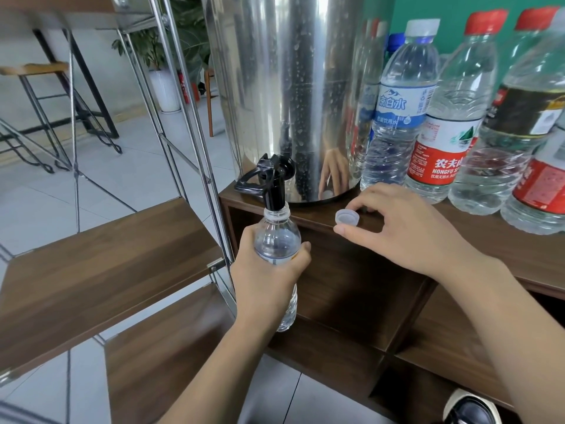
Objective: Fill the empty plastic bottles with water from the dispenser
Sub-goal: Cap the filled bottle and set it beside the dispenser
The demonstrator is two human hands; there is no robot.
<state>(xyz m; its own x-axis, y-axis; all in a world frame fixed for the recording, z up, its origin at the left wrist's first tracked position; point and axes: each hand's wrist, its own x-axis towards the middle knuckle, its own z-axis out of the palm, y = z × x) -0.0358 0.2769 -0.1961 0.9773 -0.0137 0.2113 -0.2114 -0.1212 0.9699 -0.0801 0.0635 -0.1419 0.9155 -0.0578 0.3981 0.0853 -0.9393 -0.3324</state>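
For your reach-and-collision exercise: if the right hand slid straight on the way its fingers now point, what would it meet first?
The right hand, pinching the loose cap, points left and slightly away. It would probably first meet the base of the steel dispenser, or its black tap; depth is unclear.

The scene is bright with soft, even daylight, and the shadows are weak. The steel dispenser (293,96) shows tall white streaks of glare and mirrors a hand and the bottles (458,117) beside it. The pale floor tiles (101,182) give a mild sheen. The wide lens bends the metal shelf poles (183,117) and stretches things near the edges. The far right bottles and the lower left corner look slightly blurred.
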